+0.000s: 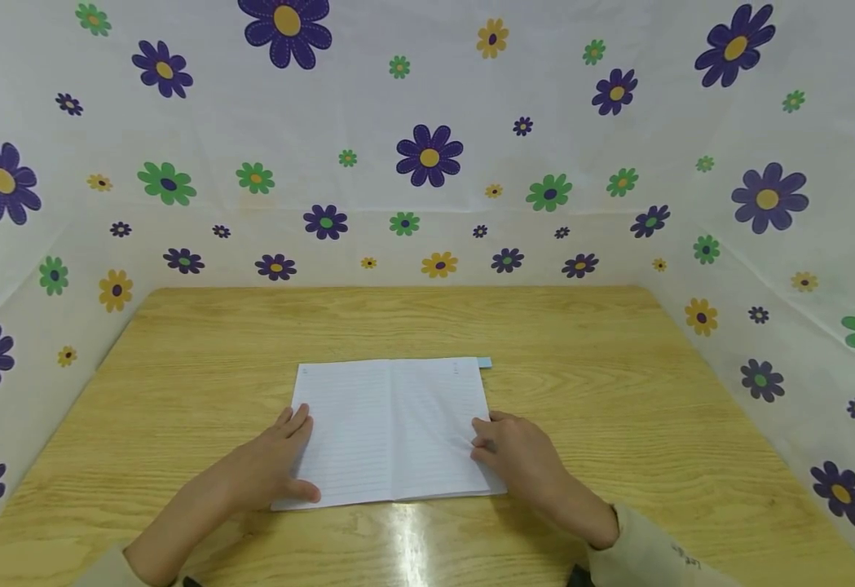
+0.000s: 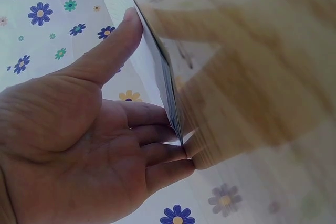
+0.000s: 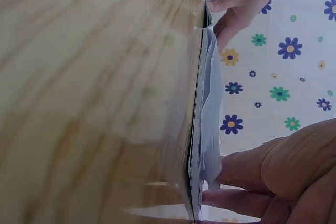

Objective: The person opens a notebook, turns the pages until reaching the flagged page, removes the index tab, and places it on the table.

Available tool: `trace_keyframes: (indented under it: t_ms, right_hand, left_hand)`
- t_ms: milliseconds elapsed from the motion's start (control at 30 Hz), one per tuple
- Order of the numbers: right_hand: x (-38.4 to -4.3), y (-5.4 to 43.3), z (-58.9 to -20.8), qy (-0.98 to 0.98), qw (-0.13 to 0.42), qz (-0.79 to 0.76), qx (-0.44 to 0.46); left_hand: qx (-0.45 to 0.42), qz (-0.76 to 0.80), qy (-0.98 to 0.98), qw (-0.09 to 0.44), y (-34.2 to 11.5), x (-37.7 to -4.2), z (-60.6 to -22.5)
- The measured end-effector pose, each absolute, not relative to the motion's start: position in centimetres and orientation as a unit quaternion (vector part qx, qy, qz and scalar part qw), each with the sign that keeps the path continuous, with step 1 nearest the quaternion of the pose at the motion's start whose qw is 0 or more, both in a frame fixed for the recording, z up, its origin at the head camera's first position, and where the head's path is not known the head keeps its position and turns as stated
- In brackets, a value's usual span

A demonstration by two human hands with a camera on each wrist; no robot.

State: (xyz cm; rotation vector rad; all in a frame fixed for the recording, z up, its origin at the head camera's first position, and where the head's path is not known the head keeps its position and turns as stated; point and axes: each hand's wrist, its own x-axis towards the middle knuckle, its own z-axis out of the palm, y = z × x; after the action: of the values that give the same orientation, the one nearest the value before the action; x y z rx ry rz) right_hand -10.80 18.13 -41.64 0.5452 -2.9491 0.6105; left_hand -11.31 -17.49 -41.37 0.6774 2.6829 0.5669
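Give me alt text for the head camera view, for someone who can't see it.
A lined notebook lies open on a wood-grain table, a person's left hand resting on its left edge, right hand pinching its right edge. A pale blue tab sticks out at upper right; flower-print white cloth stands behind.

Taking the open lined notebook (image 1: 346, 432) as landmark, we have our left grip (image 1: 276, 458), a bare hand, at its left edge. Our left fingers (image 1: 298, 422) point away from us, lightly bent, tips touching that edge, while our left thumb (image 1: 302, 490) spreads apart from them, nearer us, and rests over the left page. Our left forearm (image 1: 185, 518) slants up to it from the notebook's near left, bare below a beige left sleeve (image 1: 107, 568). Our right grip (image 1: 522, 452) is at the notebook's right edge, fingers curled and pinching there. Our right wrist (image 1: 581, 509) comes in from the notebook's near right, out of a beige right sleeve (image 1: 640, 550).
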Motion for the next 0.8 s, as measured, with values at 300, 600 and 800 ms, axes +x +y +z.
trace_keyframes:
  t_ms: [300, 600, 800]
  right_hand:
    - [-10.35, 18.17, -41.24, -0.946, 0.111, 0.250, 0.172]
    - [-10.31, 18.29, -40.91, -0.910, 0.062, 0.393, 0.114]
    - [-10.59, 18.61, -41.20, -0.872, 0.039, 0.482, 0.078]
  left_hand:
    - [0.240, 0.192, 0.938, 0.157, -17.55, -11.32, -41.57]
    - [0.246, 0.185, 0.940, 0.150, -17.47, -11.29, -41.35]
    - [0.240, 0.187, 0.939, 0.158, -17.45, -11.27, -41.33]
